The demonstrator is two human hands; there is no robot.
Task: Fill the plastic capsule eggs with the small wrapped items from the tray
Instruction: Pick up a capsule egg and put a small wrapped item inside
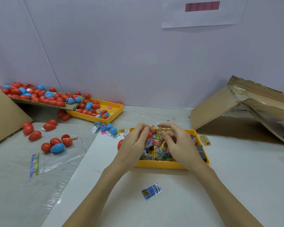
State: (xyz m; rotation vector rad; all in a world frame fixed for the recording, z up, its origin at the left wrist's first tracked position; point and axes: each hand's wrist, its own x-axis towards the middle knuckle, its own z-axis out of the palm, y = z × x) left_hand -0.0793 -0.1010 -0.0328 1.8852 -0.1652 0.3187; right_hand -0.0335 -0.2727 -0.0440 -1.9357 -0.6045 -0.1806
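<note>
while a red egg half is gripped by the left hand and a small packet pinched by the right hand, many wrapped items are left in the yellow tray; many closed eggs are piled at left.

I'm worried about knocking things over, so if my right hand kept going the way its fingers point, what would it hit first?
Probably the red egg gripped by your left hand; the right hand points left toward it, though depth is unclear.

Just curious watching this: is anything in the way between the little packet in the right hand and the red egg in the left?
Nothing visible. The left hand holds the red egg right beside the small wrapped item pinched by the right hand, above the yellow tray. Only a small gap separates them.
</note>
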